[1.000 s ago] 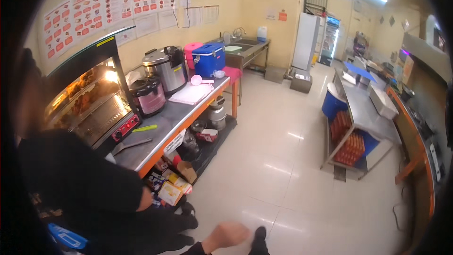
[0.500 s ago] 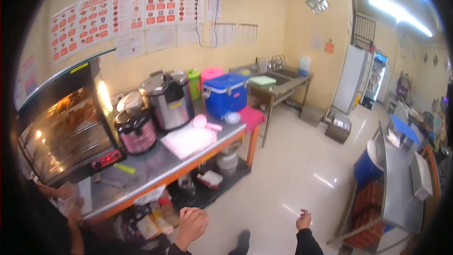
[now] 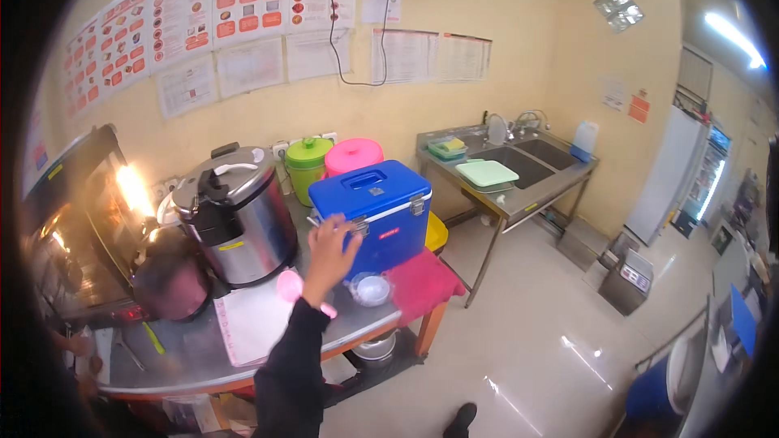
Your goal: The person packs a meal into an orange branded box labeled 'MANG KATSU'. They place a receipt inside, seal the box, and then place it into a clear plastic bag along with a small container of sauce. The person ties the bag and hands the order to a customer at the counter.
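Note:
My left hand (image 3: pixel 331 253) reaches forward over the metal table with its fingers apart and holds nothing. It overlaps the front left corner of a blue cooler box (image 3: pixel 393 231), by a metal latch; whether it touches the box cannot be told. The box's lid is down, with a recessed handle on top. Below the hand lies a pink scoop (image 3: pixel 289 285), partly hidden by my wrist, on a white sheet (image 3: pixel 247 328). A small clear bowl (image 3: pixel 372 289) stands in front of the box, beside a pink cloth (image 3: pixel 422 288). My right hand is out of view.
Left of my arm stand a large steel cooker (image 3: pixel 247 231), a smaller pink cooker (image 3: pixel 172 280) and a lit display warmer (image 3: pixel 77 251). Green (image 3: pixel 308 166) and pink (image 3: pixel 353 156) tubs are behind the box. A sink (image 3: pixel 519 166) lies beyond. Another person's hand (image 3: pixel 81 346) shows far left.
I have moved closer to the table and cooler box. My left hand has risen from low in front of me to the box, its fingers spreading. My right hand has left the view.

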`<state>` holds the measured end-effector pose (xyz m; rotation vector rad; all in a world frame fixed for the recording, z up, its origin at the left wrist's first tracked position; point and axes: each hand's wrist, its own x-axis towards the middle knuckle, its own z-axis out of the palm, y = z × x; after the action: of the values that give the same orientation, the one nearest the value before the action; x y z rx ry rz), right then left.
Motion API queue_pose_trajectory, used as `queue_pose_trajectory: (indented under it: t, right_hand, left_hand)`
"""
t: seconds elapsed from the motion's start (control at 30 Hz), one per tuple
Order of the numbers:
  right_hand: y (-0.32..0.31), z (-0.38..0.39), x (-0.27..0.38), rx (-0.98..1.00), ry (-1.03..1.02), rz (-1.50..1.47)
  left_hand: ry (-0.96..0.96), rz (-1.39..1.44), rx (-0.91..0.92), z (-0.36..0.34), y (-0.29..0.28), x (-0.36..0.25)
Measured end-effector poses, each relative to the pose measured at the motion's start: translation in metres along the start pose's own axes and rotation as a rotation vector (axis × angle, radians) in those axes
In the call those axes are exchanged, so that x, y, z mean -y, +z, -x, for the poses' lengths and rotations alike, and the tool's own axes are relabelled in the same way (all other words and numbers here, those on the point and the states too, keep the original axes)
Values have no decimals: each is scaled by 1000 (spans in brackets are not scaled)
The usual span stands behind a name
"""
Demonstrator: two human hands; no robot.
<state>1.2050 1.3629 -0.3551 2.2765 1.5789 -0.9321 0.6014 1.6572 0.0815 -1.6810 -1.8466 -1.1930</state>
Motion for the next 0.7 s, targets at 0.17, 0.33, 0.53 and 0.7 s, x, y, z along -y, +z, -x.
queue_pose_trajectory:
  t: [0.17, 0.33, 0.53, 0.7]
  right_hand:
    - [-130, -182, 47, -64, -70, 57]
    - [-246, -390, 172, -228, -457, 109]
    - [-421, -473, 608, -508, -1277, -366]
    - [-506, -347, 806, -70, -1507, -819]
  left_hand:
    - [-428, -258, 20, -111, 79, 79]
    - [-667, -621, 469, -137, 107, 81]
    - [-630, -607, 429, -135, 113, 71]
    - [-634, -516, 293, -135, 105, 58]
